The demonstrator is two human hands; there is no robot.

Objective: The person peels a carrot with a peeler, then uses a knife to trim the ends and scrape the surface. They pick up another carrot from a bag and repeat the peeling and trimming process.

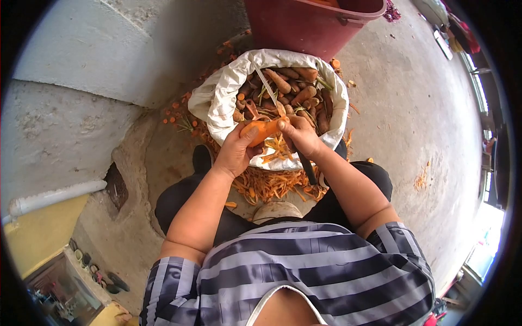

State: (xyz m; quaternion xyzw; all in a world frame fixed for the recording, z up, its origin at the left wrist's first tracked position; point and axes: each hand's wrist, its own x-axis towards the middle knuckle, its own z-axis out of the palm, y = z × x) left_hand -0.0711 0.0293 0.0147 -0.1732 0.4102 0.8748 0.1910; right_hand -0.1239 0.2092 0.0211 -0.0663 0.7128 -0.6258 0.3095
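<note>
My left hand (235,150) is closed around a peeled, bright orange carrot (262,131), held over the near side of a white sack. In my right hand (302,136) is a knife (267,87). Its long blade points up and away over the sack, and its dark handle sticks out below my palm. The right thumb presses near the carrot's end. The white sack (222,111) has a rolled-down rim and holds many unpeeled, dirty carrots (304,95). Orange peelings (277,148) lie on the near rim, under my hands.
A red plastic tub (304,30) stands just beyond the sack. More peelings (272,183) are heaped on the concrete floor between my legs and the sack. Carrot slices (173,113) are scattered at left, beside a wall with a white pipe (57,198). Shoes (115,282) lie at lower left.
</note>
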